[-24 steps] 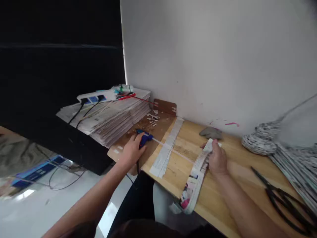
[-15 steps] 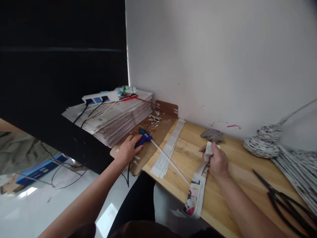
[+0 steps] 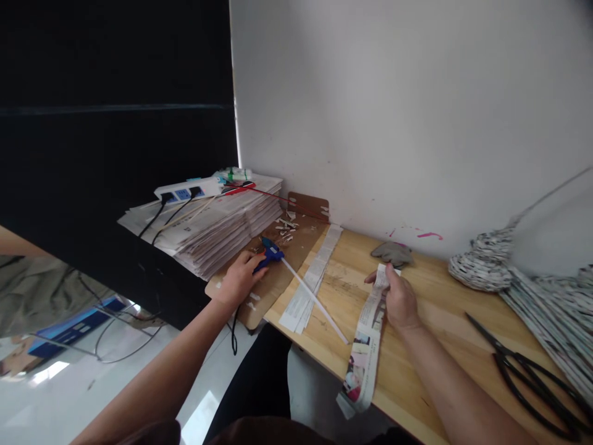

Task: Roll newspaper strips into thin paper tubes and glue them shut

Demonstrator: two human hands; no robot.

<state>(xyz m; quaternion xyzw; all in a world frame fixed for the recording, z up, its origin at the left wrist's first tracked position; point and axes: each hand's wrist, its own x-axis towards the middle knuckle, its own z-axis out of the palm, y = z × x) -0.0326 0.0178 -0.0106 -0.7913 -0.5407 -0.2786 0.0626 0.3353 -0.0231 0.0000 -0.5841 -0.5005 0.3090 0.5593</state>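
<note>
My left hand point(image 3: 241, 275) is closed around the handle of a blue glue gun point(image 3: 272, 252), over a brown board point(image 3: 273, 290) at the table's left. A long white glue stick point(image 3: 315, 299) sticks out of the gun's back end and slants toward me. Between thumb and fingers, my right hand point(image 3: 401, 300) pinches the far end of a newspaper strip point(image 3: 364, 352). The strip's near end, printed in colour, hangs over the table's front edge. Several other paper strips point(image 3: 315, 278) lie flat between the board and the bare wood.
A thick newspaper stack point(image 3: 231, 222) at the left carries a white power strip point(image 3: 189, 189) with black cords. Paper scraps point(image 3: 288, 224) litter the board. A grey cloth point(image 3: 391, 253) lies near the wall. Black scissors point(image 3: 523, 371), a woven paper piece point(image 3: 482, 262) and rolled paper sticks point(image 3: 542, 315) are at right.
The newspaper strip in my right hand has straightened, and its top end now stands flatter. My left hand keeps its hold on the glue gun. The view has shifted slightly.
</note>
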